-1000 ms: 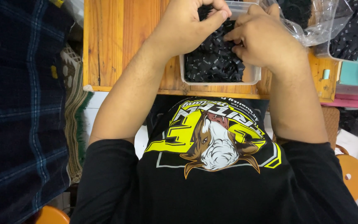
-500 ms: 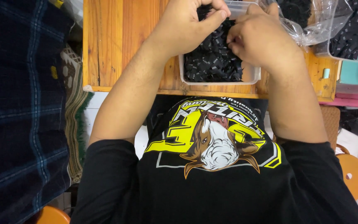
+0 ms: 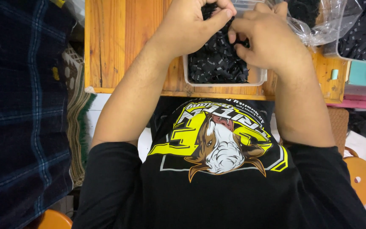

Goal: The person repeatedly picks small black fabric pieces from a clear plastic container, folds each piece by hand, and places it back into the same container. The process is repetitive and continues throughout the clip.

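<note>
Head view: hands pinching black labels

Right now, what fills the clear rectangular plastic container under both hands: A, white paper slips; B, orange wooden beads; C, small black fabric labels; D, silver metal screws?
C: the clear rectangular plastic container on the wooden table holds a heap of small black fabric labels, with the left hand and right hand over it.
</note>
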